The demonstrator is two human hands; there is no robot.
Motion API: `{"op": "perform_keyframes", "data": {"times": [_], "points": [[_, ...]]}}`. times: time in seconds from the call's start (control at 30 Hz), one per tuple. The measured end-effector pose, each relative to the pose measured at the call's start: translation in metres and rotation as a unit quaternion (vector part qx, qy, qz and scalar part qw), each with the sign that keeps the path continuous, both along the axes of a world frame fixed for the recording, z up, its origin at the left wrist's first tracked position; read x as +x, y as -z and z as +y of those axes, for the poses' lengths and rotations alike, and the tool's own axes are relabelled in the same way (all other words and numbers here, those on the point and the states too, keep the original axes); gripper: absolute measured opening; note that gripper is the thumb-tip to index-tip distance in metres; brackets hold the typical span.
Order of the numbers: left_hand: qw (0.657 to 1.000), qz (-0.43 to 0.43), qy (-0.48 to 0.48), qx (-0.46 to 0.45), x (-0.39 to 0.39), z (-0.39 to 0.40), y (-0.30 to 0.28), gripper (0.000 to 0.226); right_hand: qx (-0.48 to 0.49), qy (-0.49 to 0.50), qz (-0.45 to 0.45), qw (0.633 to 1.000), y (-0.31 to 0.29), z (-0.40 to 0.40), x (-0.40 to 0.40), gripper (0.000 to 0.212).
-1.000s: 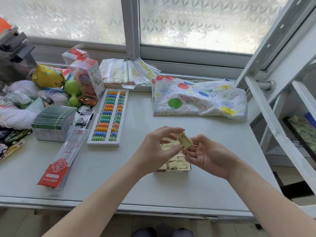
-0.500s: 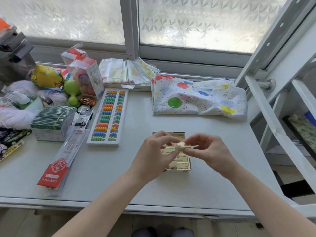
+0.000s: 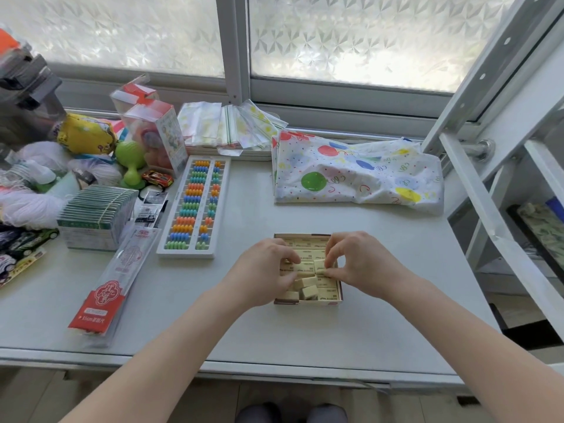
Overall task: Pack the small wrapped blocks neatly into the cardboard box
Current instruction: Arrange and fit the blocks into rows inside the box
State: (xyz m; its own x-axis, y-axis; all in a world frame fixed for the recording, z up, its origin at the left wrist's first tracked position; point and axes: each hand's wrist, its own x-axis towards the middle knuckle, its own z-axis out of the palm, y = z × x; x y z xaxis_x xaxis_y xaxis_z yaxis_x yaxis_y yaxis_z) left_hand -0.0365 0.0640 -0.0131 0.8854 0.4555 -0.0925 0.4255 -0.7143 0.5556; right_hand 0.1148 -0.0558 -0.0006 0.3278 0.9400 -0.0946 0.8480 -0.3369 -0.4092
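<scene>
A small open cardboard box (image 3: 308, 302) sits on the grey table, holding several cream wrapped blocks (image 3: 306, 264) laid in rows; a few blocks (image 3: 308, 288) at its front lie crooked. My right hand (image 3: 355, 264) is over the box's right side, thumb and fingers pinching one block (image 3: 319, 267) down among the others. My left hand (image 3: 262, 274) covers the box's left side with curled fingers touching the blocks; what lies under it is hidden.
A colourful abacus (image 3: 195, 209) lies left of the box, a red-labelled packet (image 3: 113, 285) nearer the front edge. A green card stack (image 3: 97, 215) and toys crowd the far left. A balloon-print bag (image 3: 357, 175) lies behind. A white ladder frame (image 3: 488, 190) stands right.
Both hands held one block up above the box; they have come down, and the block is now being set into the box's right side.
</scene>
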Motion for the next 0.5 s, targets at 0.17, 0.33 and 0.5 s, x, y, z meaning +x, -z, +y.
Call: {"op": "perform_keyframes", "data": {"times": [0.17, 0.33, 0.5], "points": [[0.999, 0.029, 0.033, -0.024, -0.004, 0.004, -0.003, 0.025, -0.017, -0.035, -0.016, 0.999, 0.002, 0.001, -0.001, 0.012], [0.997, 0.046, 0.052, -0.026, -0.004, 0.003, -0.004, 0.028, -0.049, -0.042, -0.016, 0.998, -0.004, 0.001, -0.002, 0.017], [0.998, 0.043, 0.052, -0.012, -0.004, 0.0, -0.005, 0.029, -0.095, -0.042, -0.01, 0.995, -0.013, 0.0, -0.005, 0.02]]}}
